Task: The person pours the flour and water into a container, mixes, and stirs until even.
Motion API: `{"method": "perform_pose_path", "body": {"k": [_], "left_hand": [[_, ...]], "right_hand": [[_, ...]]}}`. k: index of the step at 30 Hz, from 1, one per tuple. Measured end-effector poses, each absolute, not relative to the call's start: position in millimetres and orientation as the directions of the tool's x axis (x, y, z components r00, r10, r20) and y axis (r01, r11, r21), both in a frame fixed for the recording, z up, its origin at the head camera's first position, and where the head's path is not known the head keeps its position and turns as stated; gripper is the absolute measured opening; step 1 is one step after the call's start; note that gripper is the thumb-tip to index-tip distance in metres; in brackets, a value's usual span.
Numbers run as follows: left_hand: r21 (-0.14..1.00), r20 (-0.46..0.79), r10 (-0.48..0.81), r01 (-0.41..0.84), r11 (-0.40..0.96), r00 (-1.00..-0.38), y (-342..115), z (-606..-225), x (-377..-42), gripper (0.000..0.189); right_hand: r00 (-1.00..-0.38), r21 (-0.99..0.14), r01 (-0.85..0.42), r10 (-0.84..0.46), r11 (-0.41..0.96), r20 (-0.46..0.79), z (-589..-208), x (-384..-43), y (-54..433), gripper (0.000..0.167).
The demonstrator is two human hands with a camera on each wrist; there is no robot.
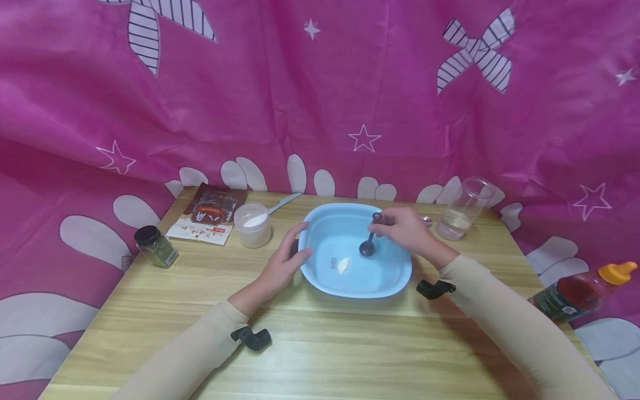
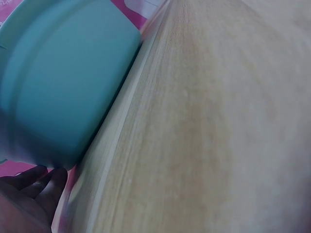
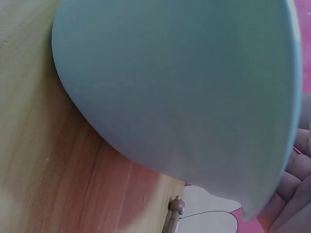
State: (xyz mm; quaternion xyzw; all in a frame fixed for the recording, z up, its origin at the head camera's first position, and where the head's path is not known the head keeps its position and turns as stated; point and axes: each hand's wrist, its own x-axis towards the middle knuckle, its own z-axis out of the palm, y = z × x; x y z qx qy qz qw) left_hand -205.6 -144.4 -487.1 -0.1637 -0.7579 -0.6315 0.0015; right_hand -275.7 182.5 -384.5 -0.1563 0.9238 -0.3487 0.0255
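A light blue plastic basin (image 1: 320, 278) stands on the table with a small patch of white powder (image 1: 342, 265) on its bottom. At its left rim is my left hand (image 1: 277, 266), thumb over the edge and fingers against the outer wall; the left wrist view shows the fingertips (image 2: 56, 177) on that wall. My right hand (image 1: 405, 228) reaches over the basin and pinches the handle of a dark measuring spoon (image 1: 367, 247), bowl downward inside the basin. In the right wrist view the basin wall (image 3: 170, 87) hides the spoon, with curled fingers (image 3: 296, 170) beyond the rim.
Left of the basin are a tub of white powder (image 1: 254, 233) with a pale spatula (image 1: 285, 203), a printed packet (image 1: 210, 214) and a small black-lidded jar (image 1: 159, 247). To the right stand a clear cup of liquid (image 1: 460, 214) and a red sauce bottle (image 1: 575, 297). A pink curtain (image 1: 320, 94) hangs behind.
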Motion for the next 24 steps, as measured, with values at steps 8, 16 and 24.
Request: {"method": "perform_pose_path", "body": {"k": [8, 16, 24], "left_hand": [[0.956, 0.209, 0.249, 0.252, 0.152, -0.946, -144.5, -486.7, -205.4, 0.068], [0.958, 0.202, 0.255, 0.245, 0.149, -0.946, -144.6, -486.5, -205.5, 0.068], [0.957, 0.206, 0.257, 0.249, 0.147, -0.944, -145.2, -485.9, -205.4, 0.068]], "right_hand": [[-0.947, -0.621, -0.282, -0.314, 0.731, 0.06, -389.4, -276.6, 179.7, 0.015], [-0.945, -0.615, -0.291, -0.322, 0.733, 0.064, -389.8, -274.6, 178.6, 0.013], [-0.936, -0.606, -0.32, -0.341, 0.729, 0.084, -390.4, -274.7, 178.9, 0.012]]}}
